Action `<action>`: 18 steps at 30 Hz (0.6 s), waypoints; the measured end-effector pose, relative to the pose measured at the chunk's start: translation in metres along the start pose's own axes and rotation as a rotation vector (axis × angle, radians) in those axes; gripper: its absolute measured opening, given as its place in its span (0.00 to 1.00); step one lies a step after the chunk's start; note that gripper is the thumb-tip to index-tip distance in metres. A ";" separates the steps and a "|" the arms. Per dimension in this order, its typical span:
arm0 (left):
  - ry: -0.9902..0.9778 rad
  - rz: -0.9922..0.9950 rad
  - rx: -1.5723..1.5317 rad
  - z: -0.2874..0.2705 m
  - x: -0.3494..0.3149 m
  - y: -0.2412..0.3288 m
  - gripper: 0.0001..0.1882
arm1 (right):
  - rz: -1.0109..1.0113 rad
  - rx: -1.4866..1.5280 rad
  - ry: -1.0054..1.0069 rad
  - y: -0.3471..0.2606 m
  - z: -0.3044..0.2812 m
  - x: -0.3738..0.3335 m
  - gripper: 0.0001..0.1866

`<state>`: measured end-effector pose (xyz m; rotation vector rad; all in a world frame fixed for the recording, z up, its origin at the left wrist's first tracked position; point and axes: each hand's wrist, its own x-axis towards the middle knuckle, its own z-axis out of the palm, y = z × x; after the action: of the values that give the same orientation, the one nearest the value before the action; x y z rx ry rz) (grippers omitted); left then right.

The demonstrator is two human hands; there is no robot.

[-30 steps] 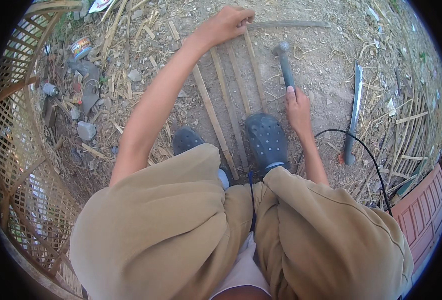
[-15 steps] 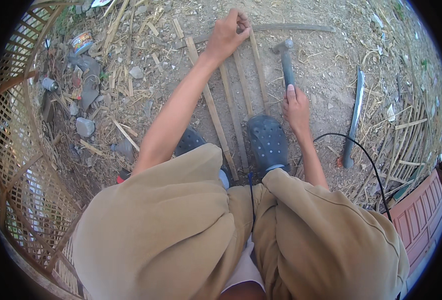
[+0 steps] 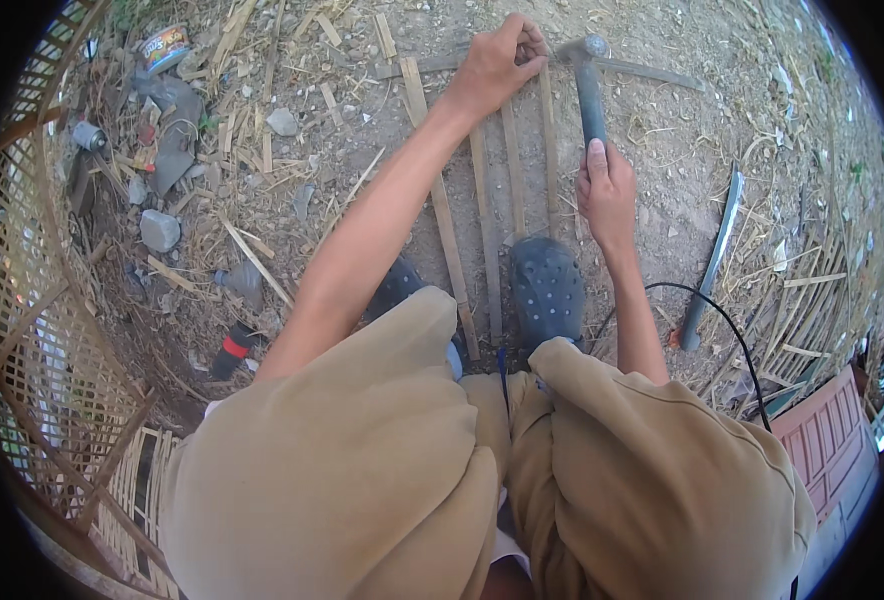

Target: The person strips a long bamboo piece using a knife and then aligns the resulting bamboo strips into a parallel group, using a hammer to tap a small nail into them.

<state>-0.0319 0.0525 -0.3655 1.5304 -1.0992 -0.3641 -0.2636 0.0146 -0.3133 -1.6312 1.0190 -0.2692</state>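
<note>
My right hand (image 3: 607,195) grips the dark handle of a hammer (image 3: 589,95), whose metal head is raised close beside the fingers of my left hand. My left hand (image 3: 505,62) is closed in a pinch at the far end of a thin wooden slat (image 3: 548,150); whatever its fingertips hold is too small to make out. A crosswise wooden strip (image 3: 652,73) passes under the left hand and the hammer head. Several slats, among them a wider one (image 3: 447,225), run from it toward my feet. My right shoe (image 3: 547,290) stands at the near end of the slats.
A long-bladed knife (image 3: 719,245) lies on the ground to the right, near a black cable (image 3: 727,315) and a pile of thin strips (image 3: 812,290). At left stand a woven lattice basket (image 3: 62,380), a stone (image 3: 160,230), a tin (image 3: 165,48) and litter. A reddish panel (image 3: 827,425) lies lower right.
The hammer in my right hand has moved up and left relative to the slats, bringing its head beside my left hand. My left hand keeps its pinch at the slat's end. The view has shifted slightly.
</note>
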 end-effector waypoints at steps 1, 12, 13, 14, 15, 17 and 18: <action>0.004 -0.006 -0.002 0.000 0.000 0.000 0.17 | 0.003 -0.005 -0.005 0.001 0.000 0.000 0.23; -0.081 -0.239 -0.052 -0.003 0.000 -0.013 0.15 | -0.125 -0.317 0.050 -0.014 0.004 0.002 0.24; -0.080 -0.240 -0.052 -0.003 0.000 -0.012 0.15 | -0.126 -0.317 0.050 -0.016 0.005 0.001 0.24; -0.075 -0.242 -0.097 -0.003 0.000 -0.013 0.15 | -0.133 -0.287 0.058 -0.020 0.007 -0.002 0.24; -0.070 -0.244 -0.141 -0.003 -0.001 -0.013 0.15 | -0.139 -0.256 0.067 -0.022 0.009 -0.004 0.24; -0.060 -0.219 -0.122 -0.002 -0.001 -0.015 0.15 | -0.156 -0.306 0.065 -0.013 0.010 0.003 0.24; -0.049 -0.192 -0.102 -0.001 0.000 -0.015 0.15 | -0.175 -0.357 0.063 -0.010 0.010 0.006 0.24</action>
<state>-0.0248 0.0519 -0.3792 1.5466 -0.9583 -0.5830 -0.2491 0.0168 -0.3095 -2.0517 1.0148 -0.2674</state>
